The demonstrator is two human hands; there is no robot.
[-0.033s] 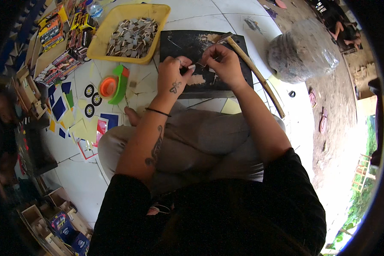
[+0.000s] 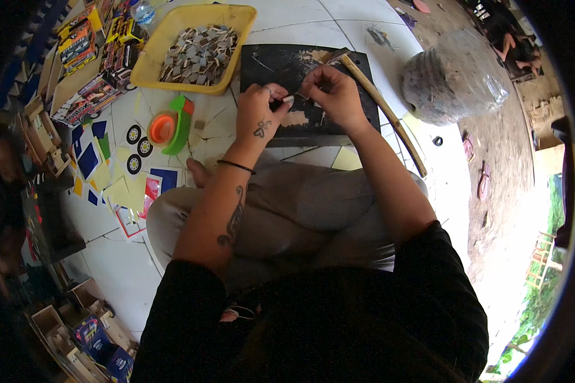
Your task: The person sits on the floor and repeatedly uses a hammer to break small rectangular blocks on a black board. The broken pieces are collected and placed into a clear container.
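Observation:
Above a low black work block [image 2: 268, 64], my left hand [image 2: 257, 108] is closed in a pinch on a small pale wooden piece [image 2: 289, 99]. My right hand [image 2: 338, 96] is closed too, its thumb and fingertips together a short way to the right of that piece. Something thin shows at the right fingertips, too small to name. A hammer [image 2: 380, 101] with a wooden handle lies across the block's right side, its head at the far edge. Scuffed light-brown patches [image 2: 295, 119] mark the black surface between and below the hands.
A yellow basin [image 2: 248, 32] of small wooden pieces stands far left. Nearer are a green-and-orange toy part [image 2: 184, 124], several toy wheels [image 2: 134, 165] and coloured paper pieces [image 2: 124, 195]. Toy trucks [image 2: 86, 99] line the left; a filled plastic bag [image 2: 453, 76] stands right.

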